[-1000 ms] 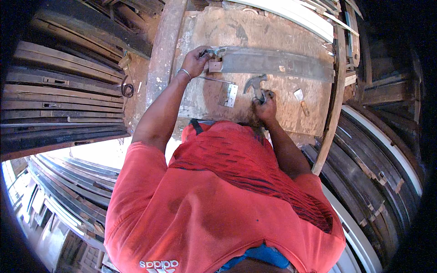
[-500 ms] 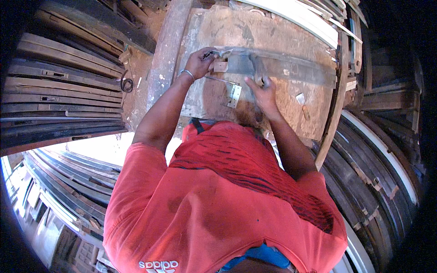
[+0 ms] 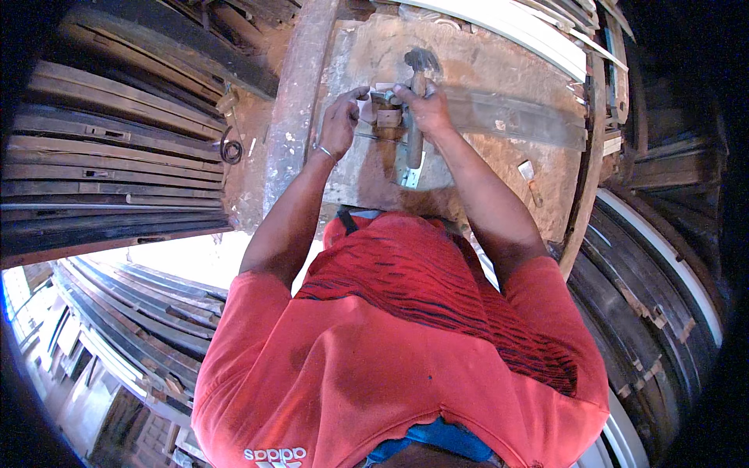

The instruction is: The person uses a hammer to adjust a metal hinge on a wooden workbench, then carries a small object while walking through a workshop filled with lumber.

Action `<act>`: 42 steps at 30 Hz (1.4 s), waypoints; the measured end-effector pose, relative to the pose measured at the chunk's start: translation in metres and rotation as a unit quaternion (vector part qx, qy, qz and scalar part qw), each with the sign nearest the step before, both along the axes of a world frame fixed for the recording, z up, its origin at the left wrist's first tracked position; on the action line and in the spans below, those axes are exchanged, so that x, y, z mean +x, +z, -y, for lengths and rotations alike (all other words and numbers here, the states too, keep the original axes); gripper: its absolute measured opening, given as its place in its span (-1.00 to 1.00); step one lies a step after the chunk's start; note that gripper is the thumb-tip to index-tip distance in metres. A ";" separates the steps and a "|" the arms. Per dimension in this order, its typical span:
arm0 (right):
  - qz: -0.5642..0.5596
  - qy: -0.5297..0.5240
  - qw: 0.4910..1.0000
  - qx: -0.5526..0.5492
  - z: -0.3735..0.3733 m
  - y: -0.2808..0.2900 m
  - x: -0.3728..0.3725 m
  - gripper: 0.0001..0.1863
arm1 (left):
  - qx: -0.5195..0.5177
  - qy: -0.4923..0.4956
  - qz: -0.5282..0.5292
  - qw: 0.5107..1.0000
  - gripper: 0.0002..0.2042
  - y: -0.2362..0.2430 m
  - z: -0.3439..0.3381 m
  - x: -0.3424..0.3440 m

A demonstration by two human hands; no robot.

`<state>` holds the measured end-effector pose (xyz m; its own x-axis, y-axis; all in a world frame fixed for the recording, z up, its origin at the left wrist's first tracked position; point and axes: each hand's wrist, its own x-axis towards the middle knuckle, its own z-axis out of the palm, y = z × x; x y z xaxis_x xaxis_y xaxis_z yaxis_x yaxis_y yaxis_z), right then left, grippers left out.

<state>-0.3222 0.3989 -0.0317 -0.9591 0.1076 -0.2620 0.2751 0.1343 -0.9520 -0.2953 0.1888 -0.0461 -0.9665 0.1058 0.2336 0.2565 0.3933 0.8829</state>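
A hammer (image 3: 416,144) is in my right hand (image 3: 431,111), its dark head up at the far end and its wooden handle running toward me. The thumb and fingertips of that hand also reach left to a small pale packet-like piece (image 3: 365,111). My left hand (image 3: 340,125) pinches this piece from the other side; its exact kind is too small to make out. Below the hands a small wooden block (image 3: 388,118) lies on a dark board (image 3: 499,117). Near the handle's end a pale metal hinge (image 3: 413,173) lies on the worktop, partly covered by the handle.
The worn wooden worktop (image 3: 484,168) bears a scraper-like tool with a wooden handle (image 3: 532,184) at its right. Stacked dark planks (image 3: 117,152) stand on the left, with a black coil (image 3: 231,151) near their ends. White boards (image 3: 499,35) lie along the far edge.
My right hand has moved up and left, now showing an upright hammer in its grip, and meets my left hand. The pale piece now shows between them.
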 end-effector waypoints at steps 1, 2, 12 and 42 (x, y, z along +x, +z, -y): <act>-0.004 0.005 1.000 0.008 -0.001 0.002 -0.001 -0.67 | 0.168 -0.009 0.163 0.972 -0.68 0.007 0.002 0.003; -0.009 0.011 1.000 0.017 -0.001 0.004 -0.001 -0.68 | 0.326 -0.016 0.317 0.891 -0.68 0.015 0.003 0.006; 0.015 0.001 1.000 -0.004 -0.003 -0.014 -0.003 -0.73 | 0.230 0.125 0.298 0.918 -0.77 0.055 -0.033 0.024; 0.012 -0.003 1.000 -0.015 -0.002 -0.014 -0.009 -0.54 | -0.124 -0.058 0.084 0.987 -0.82 0.031 -0.006 -0.040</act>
